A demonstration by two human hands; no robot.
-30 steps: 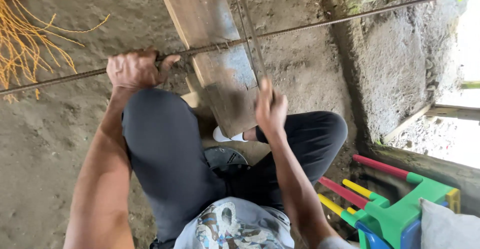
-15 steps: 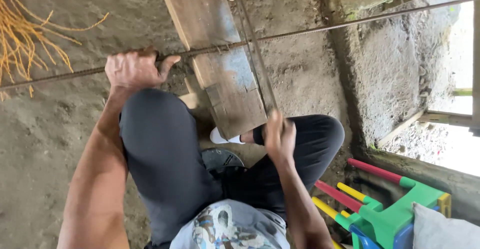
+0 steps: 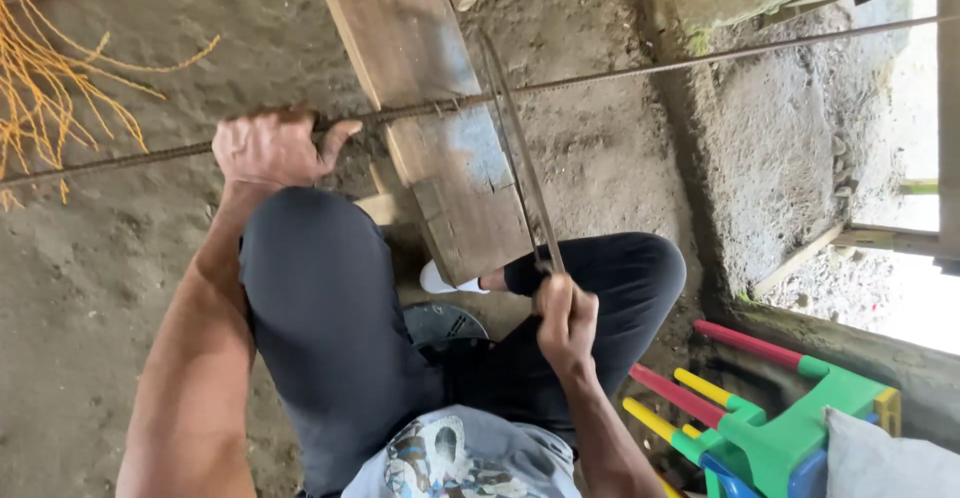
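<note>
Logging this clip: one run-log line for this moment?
left hand: grips rebar | right hand: holds hacksaw across rebar | support: wooden plank

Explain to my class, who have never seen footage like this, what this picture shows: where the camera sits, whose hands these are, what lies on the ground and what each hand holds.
There is no machine here. The camera is worn on a person's head and looks down, so you see their own arms, dark trousers and knees from above.

The left hand is closed around a long ribbed steel bar that runs across the whole picture and rests on a broad brown wooden plank. The right hand grips the near end of a thin metal saw-like tool, which reaches forward and crosses the bar where it lies on the plank.

Under everything is rough grey concrete ground. At the upper left lie yellow-orange strands. At the lower right stands a bright green plastic frame with red and yellow rods, next to a concrete wall.
</note>
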